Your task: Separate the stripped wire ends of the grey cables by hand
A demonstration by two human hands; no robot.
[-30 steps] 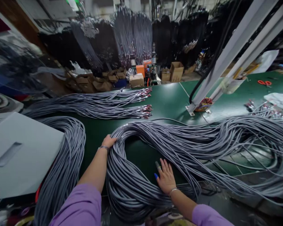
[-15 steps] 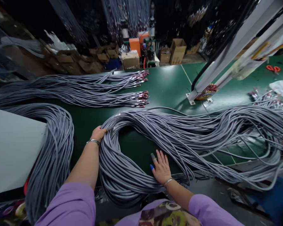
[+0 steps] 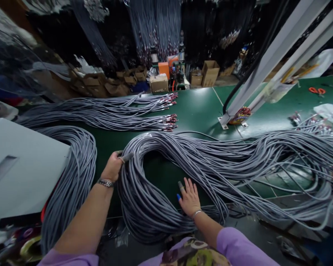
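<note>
A thick bundle of grey cables [image 3: 158,207] curves in a big loop on the green table. At the loop's left bend my left hand [image 3: 114,165] grips its outer edge, the thumb in a grey finger cover lying across the cables and the other fingers mostly hidden. My right hand [image 3: 189,197] lies flat with fingers spread, inside the loop's lower right side, its wrist and heel over the cables. Two of its fingertips wear covers, one blue and one grey. From the loop, the cables run off to the right in loose waves.
Two rows of grey cables [image 3: 105,114] with reddish ends lie at the back left. Another cable bundle [image 3: 74,177] hangs over the front edge beside a pale grey box [image 3: 30,162]. A white metal post [image 3: 246,74] stands at the right, with orange-handled scissors [image 3: 317,90] beyond.
The camera view has shifted, showing more of the left side. My left hand has turned slightly at the loop's edge and still grips it. My right hand stays flat in the same place.
</note>
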